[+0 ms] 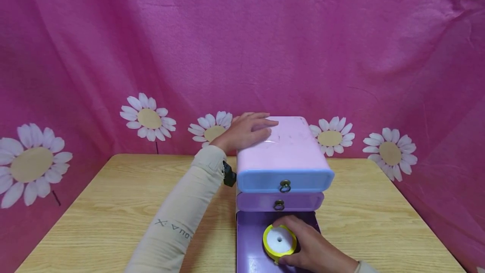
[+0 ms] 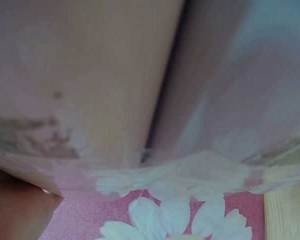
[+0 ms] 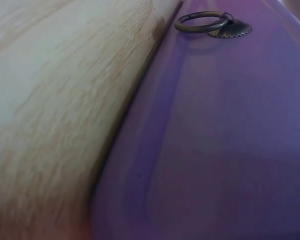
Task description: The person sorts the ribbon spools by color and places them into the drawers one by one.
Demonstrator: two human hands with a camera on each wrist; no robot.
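Observation:
A small drawer cabinet (image 1: 282, 146) with a pink top stands on the table. My left hand (image 1: 246, 131) rests on that top, near its back left, with the fingers spread loosely. Below the blue top drawer (image 1: 261, 181) and a purple middle drawer (image 1: 257, 202), the bottom drawer (image 1: 248, 239) is pulled out toward me. Inside it, my right hand (image 1: 308, 243) grips a round white spool with a yellow rim (image 1: 279, 245), thumb and fingers on opposite edges. In the right wrist view, a purple drawer front (image 3: 230, 125) carries a brass ring pull (image 3: 200, 22); that hand's grip is hidden there.
The wooden table (image 1: 371, 214) extends on both sides of the cabinet. Behind it hangs a magenta cloth (image 1: 242, 54) printed with white daisies. In the left wrist view, blurred pale surfaces (image 2: 100, 75) fill most of the frame.

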